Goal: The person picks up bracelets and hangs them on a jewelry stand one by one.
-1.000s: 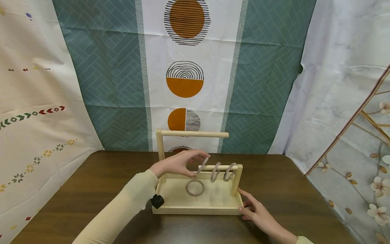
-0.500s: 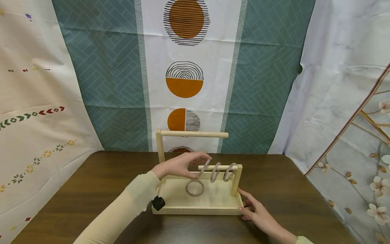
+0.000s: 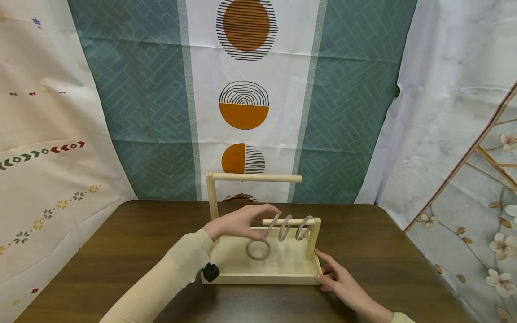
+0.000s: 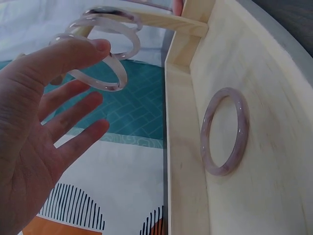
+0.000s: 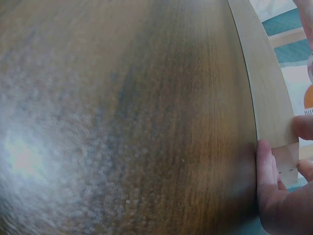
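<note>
My left hand pinches a pale translucent bangle between thumb and fingers, at the free left end of the lower wooden rod. Two similar bangles hang on that rod: a middle bangle and a right bangle. Another bangle lies flat in the tray of the light wooden jewelry stand. The right hand grips the stand's right front corner, thumb at the front; in the right wrist view its fingers lie against the wood.
The stand's taller left post carries an upper rod with nothing on it, above the left hand. Beneath the stand is a dark brown table. Patterned cloths hang behind and at both sides.
My left hand has shifted slightly right and down with the pinched bangle, close to the rod's end. The right hand stays at the stand's corner, and the other bangles keep their places.
</note>
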`<state>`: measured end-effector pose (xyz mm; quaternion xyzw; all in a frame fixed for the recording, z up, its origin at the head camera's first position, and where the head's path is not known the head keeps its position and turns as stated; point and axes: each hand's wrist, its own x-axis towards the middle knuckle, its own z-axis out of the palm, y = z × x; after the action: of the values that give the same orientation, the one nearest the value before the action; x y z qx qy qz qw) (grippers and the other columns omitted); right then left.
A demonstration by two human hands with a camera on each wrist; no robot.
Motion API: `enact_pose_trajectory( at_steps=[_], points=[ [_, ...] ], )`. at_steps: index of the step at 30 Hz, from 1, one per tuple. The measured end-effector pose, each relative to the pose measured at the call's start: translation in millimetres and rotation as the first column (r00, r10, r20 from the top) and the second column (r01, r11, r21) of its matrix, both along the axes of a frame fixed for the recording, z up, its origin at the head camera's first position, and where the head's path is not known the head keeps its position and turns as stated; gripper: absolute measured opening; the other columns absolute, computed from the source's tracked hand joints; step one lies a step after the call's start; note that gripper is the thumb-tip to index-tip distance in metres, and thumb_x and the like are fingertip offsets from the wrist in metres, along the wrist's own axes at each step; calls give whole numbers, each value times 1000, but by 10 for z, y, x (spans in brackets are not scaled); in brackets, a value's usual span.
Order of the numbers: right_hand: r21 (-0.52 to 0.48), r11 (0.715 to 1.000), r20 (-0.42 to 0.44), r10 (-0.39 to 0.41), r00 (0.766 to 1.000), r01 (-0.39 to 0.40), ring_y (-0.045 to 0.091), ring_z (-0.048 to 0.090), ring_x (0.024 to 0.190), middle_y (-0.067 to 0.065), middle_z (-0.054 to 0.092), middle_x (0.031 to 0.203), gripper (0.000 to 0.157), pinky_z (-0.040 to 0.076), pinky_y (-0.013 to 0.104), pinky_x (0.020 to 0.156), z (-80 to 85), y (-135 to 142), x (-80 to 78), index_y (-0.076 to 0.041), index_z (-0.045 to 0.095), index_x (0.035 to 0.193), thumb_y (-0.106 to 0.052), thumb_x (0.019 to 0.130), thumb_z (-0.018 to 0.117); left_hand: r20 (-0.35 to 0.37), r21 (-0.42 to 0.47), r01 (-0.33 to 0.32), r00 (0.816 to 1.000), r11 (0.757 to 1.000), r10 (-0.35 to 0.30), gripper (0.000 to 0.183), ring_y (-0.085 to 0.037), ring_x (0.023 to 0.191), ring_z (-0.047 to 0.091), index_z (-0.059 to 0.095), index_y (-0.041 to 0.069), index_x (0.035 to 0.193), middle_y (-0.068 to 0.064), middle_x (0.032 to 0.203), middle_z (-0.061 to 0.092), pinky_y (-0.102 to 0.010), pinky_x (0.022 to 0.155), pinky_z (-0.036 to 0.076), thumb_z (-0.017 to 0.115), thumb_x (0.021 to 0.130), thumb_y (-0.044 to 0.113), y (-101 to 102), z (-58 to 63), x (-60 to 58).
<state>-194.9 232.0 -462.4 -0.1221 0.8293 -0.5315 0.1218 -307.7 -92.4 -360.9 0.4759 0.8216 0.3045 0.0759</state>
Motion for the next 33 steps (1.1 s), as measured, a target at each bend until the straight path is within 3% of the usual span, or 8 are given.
enact_pose_trajectory(
  at_steps=[5,12,17,25,33],
  points=[
    [1,1000,-2,-2,1000,2,18,62,92,19,57,112,70,60,32,76,-3,0,-1,-9,22,157,-22,99,59,-2,4,6,1000,1000,-6,71,-20,135,52,44,22,143,-1,145,53,-35,107,47,78,82,10,9,-16,0],
    [4,1000,-1,-3,1000,3,20,63,93,20,58,113,71,60,32,76,-3,2,2,-9,22,157,-22,99,59,-9,-17,-9,1000,1000,9,72,-11,135,51,44,23,144,5,145,53,-32,106,47,79,82,13,31,-21,-1],
    [3,1000,-3,-1,1000,1,19,63,93,20,58,113,70,60,32,75,-6,5,1,-9,22,157,-22,99,59,-28,-28,-6,1000,1000,5,73,-13,135,50,43,18,145,-2,147,52,-34,105,48,79,82,15,43,-26,0],
    [4,1000,1,-3,1000,3,19,62,92,19,57,112,71,60,32,75,3,1,2,-9,22,157,-22,99,59,7,-11,-28,1000,1000,28,74,-15,138,48,42,24,144,2,146,51,-47,105,48,80,81,12,52,-56,7],
    [8,1000,-1,-6,1000,6,19,62,91,20,56,113,70,60,31,75,0,-3,3,-9,23,157,-22,99,59,11,-8,-46,999,999,46,74,-16,138,49,42,23,142,4,144,52,-47,105,48,81,80,12,53,-68,11]
  ],
)
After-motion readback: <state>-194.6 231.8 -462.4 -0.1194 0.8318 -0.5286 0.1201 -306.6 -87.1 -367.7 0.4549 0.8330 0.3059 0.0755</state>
